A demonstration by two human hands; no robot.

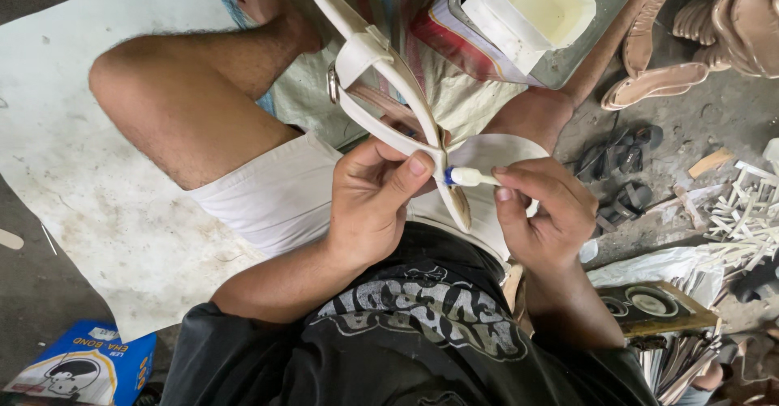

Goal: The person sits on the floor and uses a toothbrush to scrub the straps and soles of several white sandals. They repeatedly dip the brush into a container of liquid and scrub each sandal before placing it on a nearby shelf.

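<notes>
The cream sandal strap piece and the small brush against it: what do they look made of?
The sandal strap piece in the left hand looks like cream synthetic leather: smooth, faintly shiny, with cleanly cut edges and a metal buckle. Real leather cannot be ruled out. The brush in the right hand seems plastic, with a glossy white handle and a blue collar; its bristles are hidden.

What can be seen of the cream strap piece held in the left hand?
The cream strap piece is a set of narrow, smooth, leather-like bands joined into loops, with a metal buckle on one side. It stands up from the left hand, which pinches its lower end, and reaches out over the lap. The right hand presses a small white brush against that lower end.
</notes>
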